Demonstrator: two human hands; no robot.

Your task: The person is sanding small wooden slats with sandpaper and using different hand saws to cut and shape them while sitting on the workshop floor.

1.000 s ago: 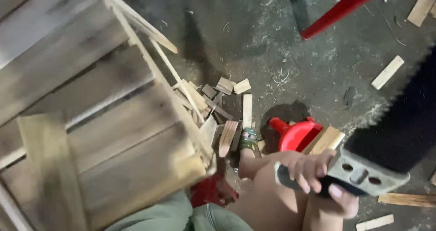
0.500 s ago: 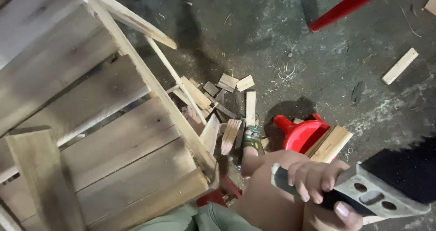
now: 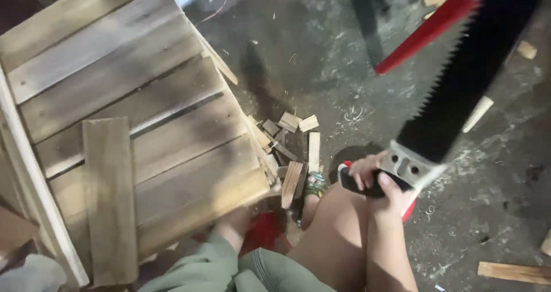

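My right hand (image 3: 376, 182) is closed around the black handle of a hand saw (image 3: 459, 91). Its dark toothed blade points up and to the right, above the concrete floor. My left hand (image 3: 234, 226), coming out of a green sleeve, reaches to the lower edge of a tilted wooden pallet (image 3: 126, 125); its fingers are hidden under the boards. A loose plank (image 3: 109, 200) lies upright on the pallet's face. My bare knee (image 3: 338, 240) sits between the two hands.
Several short wood offcuts (image 3: 293, 148) lie piled on the floor by the pallet's right edge, next to my sandalled foot (image 3: 314, 186). A red bar (image 3: 425, 31) slants at the top right. More wood scraps (image 3: 513, 272) are scattered at the right.
The saw has swung from low at the right, blade pointing sideways, to standing up and to the right. The pallet now fills more of the left side of the view.
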